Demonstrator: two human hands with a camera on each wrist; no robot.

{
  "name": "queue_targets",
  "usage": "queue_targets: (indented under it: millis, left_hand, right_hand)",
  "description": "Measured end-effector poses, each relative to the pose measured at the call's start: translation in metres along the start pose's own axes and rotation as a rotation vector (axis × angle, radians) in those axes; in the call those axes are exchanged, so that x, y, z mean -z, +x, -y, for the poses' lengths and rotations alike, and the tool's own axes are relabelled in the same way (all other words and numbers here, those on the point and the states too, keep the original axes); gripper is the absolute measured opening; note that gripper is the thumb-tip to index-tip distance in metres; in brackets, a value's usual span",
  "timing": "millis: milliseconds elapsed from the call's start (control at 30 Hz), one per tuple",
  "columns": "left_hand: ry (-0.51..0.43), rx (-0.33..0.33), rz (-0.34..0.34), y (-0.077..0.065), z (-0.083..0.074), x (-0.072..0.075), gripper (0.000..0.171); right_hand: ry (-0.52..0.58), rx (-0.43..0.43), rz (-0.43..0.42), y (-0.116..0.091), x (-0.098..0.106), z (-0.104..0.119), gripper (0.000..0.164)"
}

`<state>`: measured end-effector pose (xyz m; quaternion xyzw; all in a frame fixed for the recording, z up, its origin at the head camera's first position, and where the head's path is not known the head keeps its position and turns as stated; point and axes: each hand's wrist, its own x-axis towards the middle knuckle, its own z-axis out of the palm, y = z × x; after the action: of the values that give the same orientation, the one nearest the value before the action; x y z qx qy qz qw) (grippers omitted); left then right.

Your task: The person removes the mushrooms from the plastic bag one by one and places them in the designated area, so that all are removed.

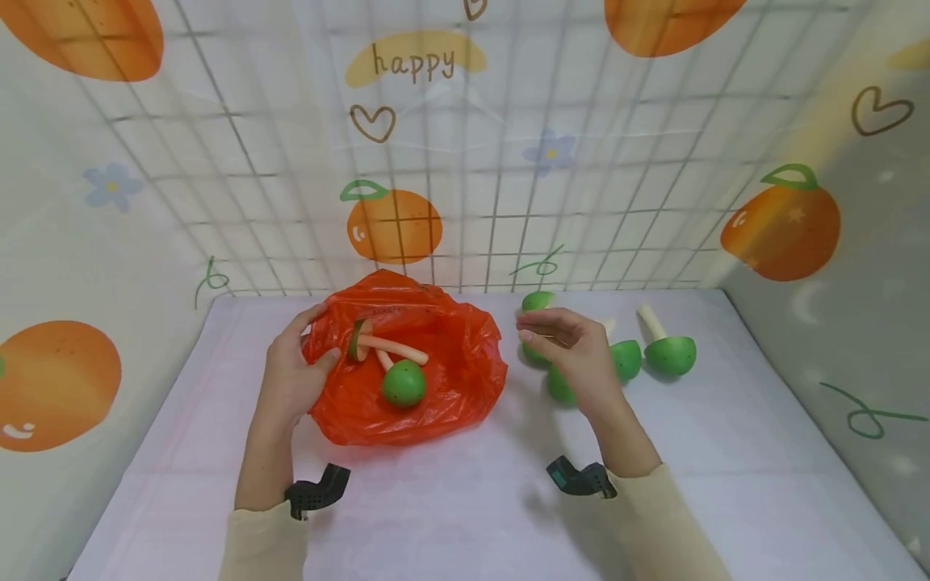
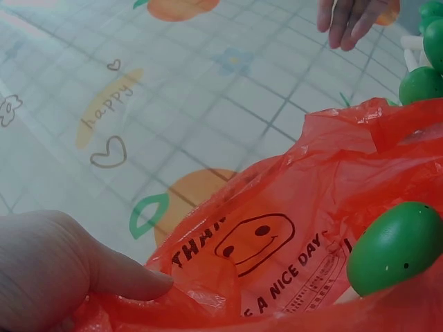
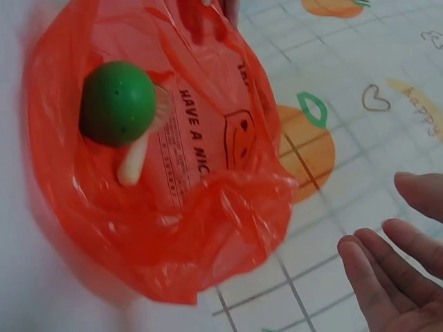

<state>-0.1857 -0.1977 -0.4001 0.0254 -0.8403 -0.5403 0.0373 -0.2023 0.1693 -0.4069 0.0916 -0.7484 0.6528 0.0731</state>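
A red plastic bag (image 1: 461, 387) lies with its mouth spread wide. My left hand (image 1: 291, 375) holds its left edge, the thumb (image 2: 131, 273) over the rim and the fingers outside. Inside the bag are a toy mushroom with a round green cap (image 1: 404, 383) and another on its side, its pale stem (image 1: 398, 349) pointing right. My right hand (image 1: 581, 355) holds nothing; in the right wrist view its fingers (image 3: 367, 277) are extended, thumb apart. It hovers right of the bag and overlaps several green-capped toy mushrooms (image 1: 626, 361) in the head view.
One toy mushroom (image 1: 670, 356) stands apart at the right, stem up. Another green cap (image 1: 538, 301) shows near the back edge of the white table (image 1: 436, 516). A printed curtain (image 1: 465, 161) with oranges and a grid closes off the back and sides.
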Motion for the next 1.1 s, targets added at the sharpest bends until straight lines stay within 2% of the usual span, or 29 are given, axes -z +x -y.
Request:
queue_targets:
  millis: [333,533,667,833,1100]
  left_hand:
    - [0.010,0.017,-0.001,0.000,0.003,-0.002,0.070]
    - [0.010,0.010,-0.001,-0.001,0.003,-0.001,0.070]
    - [0.005,0.006,0.001,-0.001,0.004,0.000,0.070]
    - [0.003,0.001,0.001,0.001,0.004,-0.001,0.071]
    - [0.009,-0.009,0.001,0.002,0.002,-0.001,0.071]
  right_hand:
    - [0.016,0.032,0.126,-0.002,-0.042,-0.002,0.032]
    - [-0.097,0.028,0.177,-0.004,-0.074,-0.005,0.034]
    - [-0.131,0.033,0.214,-0.003,-0.092,-0.009,0.037]
    - [-0.125,0.009,0.226,-0.002,-0.108,-0.020,0.038]
    - [-0.180,-0.037,0.214,-0.001,-0.126,-0.040,0.042]
